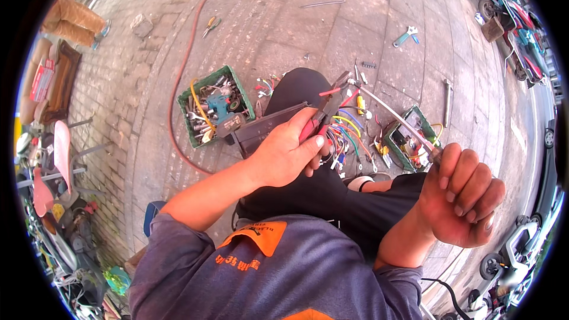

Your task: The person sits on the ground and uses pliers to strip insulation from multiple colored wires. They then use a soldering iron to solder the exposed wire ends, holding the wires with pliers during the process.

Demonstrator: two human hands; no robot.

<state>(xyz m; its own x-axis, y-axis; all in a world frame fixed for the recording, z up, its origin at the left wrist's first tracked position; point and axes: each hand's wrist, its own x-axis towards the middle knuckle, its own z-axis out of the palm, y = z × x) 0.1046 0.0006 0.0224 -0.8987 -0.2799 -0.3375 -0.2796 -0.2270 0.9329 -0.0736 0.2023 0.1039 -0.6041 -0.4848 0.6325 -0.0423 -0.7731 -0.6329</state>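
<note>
My left hand [284, 154] is closed around red-handled pliers [329, 106], whose jaws point away from me above my knees. A small white piece with a red wire [349, 97] is at the jaws; whether they grip it I cannot tell. My right hand [465, 198] is wrapped around the handle of a screwdriver [398, 117]. Its long metal shaft slants up to the left, and its tip reaches close to the white piece. A dark box [264, 132] lies by my left wrist, partly hidden. Below the pliers spreads a bundle of coloured wires [352, 136] with connectors and ring terminals.
A green crate [186, 123] of tools with a cordless drill stands left of my knee; a smaller green crate [388, 140] stands to the right. A red hose [191, 47] curves across the paving. Pliers [210, 26], an adjustable wrench [406, 35] and a hammer [447, 104] lie farther off.
</note>
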